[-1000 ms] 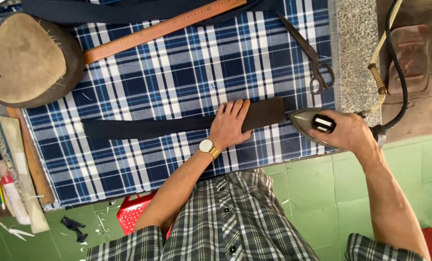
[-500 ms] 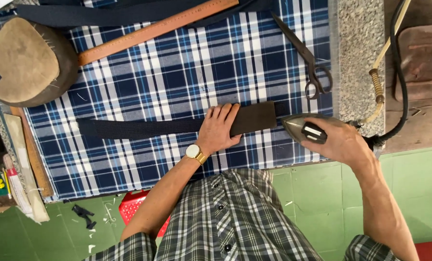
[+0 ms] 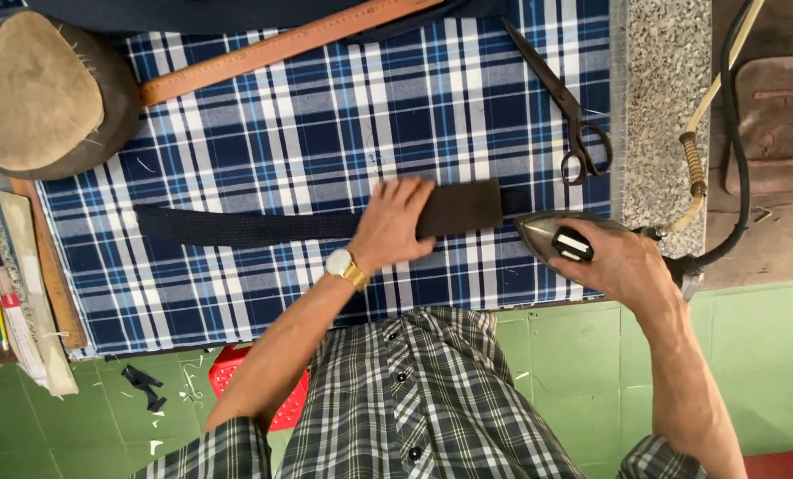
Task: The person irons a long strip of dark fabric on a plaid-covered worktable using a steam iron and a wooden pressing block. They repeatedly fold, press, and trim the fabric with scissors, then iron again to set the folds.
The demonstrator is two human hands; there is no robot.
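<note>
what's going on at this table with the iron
A person in a checked shirt stands at a table covered with blue and white plaid cloth. The left hand presses flat on a long dark fabric strip lying across the cloth. The right hand has its grip on the black handle of a metal electric iron, whose tip points at the strip's wider brown end. Black metal scissors, a long wooden ruler and a rounded tan pressing cushion lie further back.
</note>
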